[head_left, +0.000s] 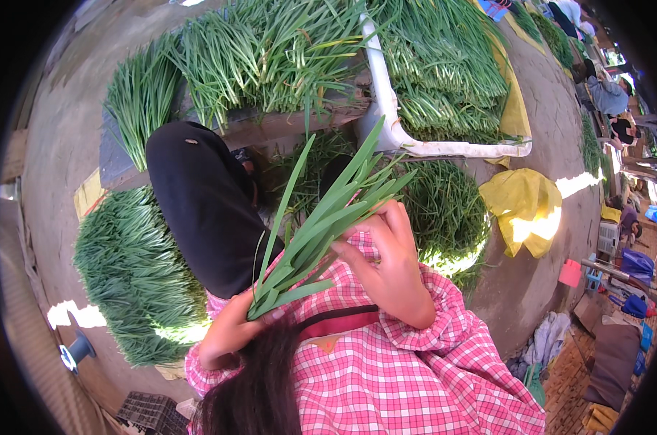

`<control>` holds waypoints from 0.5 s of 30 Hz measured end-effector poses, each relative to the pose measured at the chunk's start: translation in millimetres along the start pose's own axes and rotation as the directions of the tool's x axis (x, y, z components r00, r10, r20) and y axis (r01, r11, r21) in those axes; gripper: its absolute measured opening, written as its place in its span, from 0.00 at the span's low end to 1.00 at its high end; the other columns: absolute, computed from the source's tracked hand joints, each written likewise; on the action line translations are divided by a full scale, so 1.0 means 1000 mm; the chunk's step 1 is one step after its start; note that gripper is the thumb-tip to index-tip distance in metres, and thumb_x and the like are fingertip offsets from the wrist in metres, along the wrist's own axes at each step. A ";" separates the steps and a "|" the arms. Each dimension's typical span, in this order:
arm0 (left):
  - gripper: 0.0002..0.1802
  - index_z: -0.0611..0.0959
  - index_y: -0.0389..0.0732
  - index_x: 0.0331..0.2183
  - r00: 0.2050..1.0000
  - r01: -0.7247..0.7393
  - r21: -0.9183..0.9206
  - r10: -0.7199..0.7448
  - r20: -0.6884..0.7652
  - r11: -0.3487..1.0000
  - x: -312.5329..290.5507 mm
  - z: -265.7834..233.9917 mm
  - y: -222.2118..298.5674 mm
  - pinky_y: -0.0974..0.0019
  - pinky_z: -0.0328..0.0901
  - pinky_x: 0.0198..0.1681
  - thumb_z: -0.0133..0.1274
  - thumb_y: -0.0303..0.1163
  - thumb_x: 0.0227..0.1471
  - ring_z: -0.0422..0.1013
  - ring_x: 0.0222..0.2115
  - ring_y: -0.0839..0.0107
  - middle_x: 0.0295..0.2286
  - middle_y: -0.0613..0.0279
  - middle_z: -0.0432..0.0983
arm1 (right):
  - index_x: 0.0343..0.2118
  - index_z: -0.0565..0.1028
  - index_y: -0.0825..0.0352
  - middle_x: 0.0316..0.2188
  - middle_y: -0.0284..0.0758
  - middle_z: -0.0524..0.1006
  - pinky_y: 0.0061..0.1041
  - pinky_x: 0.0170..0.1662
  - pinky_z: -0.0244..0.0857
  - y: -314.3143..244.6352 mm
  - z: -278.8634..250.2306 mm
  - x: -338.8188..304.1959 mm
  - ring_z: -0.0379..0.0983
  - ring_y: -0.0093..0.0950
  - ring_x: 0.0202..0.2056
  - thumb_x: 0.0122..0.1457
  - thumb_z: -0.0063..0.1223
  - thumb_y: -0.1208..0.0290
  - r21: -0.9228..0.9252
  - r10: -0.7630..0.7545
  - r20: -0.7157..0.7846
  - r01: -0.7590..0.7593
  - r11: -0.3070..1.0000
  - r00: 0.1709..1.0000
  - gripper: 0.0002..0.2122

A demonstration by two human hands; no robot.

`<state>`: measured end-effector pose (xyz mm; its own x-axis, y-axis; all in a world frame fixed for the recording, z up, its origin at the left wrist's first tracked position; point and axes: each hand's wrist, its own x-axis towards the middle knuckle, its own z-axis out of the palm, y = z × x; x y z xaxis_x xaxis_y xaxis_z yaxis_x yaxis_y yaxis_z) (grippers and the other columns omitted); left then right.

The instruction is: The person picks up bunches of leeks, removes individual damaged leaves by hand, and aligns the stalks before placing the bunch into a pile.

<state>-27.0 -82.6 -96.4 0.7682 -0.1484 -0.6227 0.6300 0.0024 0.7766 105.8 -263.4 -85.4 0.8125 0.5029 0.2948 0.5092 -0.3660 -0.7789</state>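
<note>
A small loose bunch of garlic chives (pixel 317 228) slants across my lap, its flat green leaves fanning up and to the right. My left hand (pixel 236 328) is closed round the lower end of the bunch. Higher up, my right hand (pixel 388 262) pinches some of the leaves between thumb and fingers, with the other fingers curled. Just beyond lies a thick row of chives (pixel 270 58) on a low wooden board (pixel 292 125). To its right, more cut chives (pixel 444 80) are stacked beside a white-rimmed panel (pixel 383 94).
A large pile of chives (pixel 129 268) lies left of my knee. On the right, a darker heap of leaves (pixel 444 210) sits beside a yellow sack (pixel 521 210). A black crate (pixel 151 413) stands at lower left. Another person (pixel 608 94) is at far right.
</note>
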 end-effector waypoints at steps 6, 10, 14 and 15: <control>0.19 0.67 0.35 0.41 1.000 -0.024 0.026 0.024 0.008 0.999 0.003 -0.002 -0.005 0.74 0.56 0.39 0.50 0.28 0.44 0.60 0.33 0.79 0.32 0.68 0.68 | 0.22 0.70 0.66 0.29 0.36 0.64 0.25 0.31 0.56 -0.007 -0.006 -0.003 0.61 0.32 0.31 0.36 0.55 0.78 -0.093 -0.029 0.029 0.032 0.995 0.999 0.07; 0.19 0.68 0.35 0.40 0.999 -0.001 0.039 0.002 -0.038 0.999 0.003 0.000 0.000 0.74 0.56 0.37 0.50 0.28 0.44 0.60 0.32 0.79 0.31 0.68 0.67 | 0.21 0.71 0.65 0.30 0.39 0.64 0.23 0.29 0.57 -0.013 -0.013 -0.010 0.61 0.32 0.31 0.35 0.56 0.78 -0.218 -0.131 0.026 0.133 0.967 0.991 0.07; 0.17 0.69 0.35 0.39 0.997 -0.027 0.075 0.033 -0.075 0.997 0.004 0.000 -0.006 0.73 0.58 0.34 0.49 0.28 0.44 0.63 0.28 0.79 0.28 0.63 0.70 | 0.21 0.72 0.64 0.30 0.40 0.61 0.20 0.23 0.55 -0.017 -0.012 -0.019 0.60 0.30 0.28 0.34 0.56 0.78 -0.222 -0.185 -0.045 0.171 0.960 0.982 0.07; 0.16 0.69 0.35 0.38 0.996 -0.038 0.085 0.045 -0.083 0.996 0.005 0.000 -0.008 0.73 0.59 0.33 0.49 0.27 0.44 0.64 0.27 0.79 0.27 0.61 0.71 | 0.21 0.72 0.64 0.29 0.40 0.62 0.19 0.22 0.54 -0.016 -0.011 -0.022 0.60 0.29 0.27 0.34 0.56 0.78 -0.234 -0.192 -0.059 0.173 0.957 0.980 0.08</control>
<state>-28.2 -82.9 -105.2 0.8028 -0.0657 -0.5926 0.5881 -0.0760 0.8052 83.3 -277.2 -73.3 0.7152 0.5165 0.4708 0.6941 -0.4466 -0.5645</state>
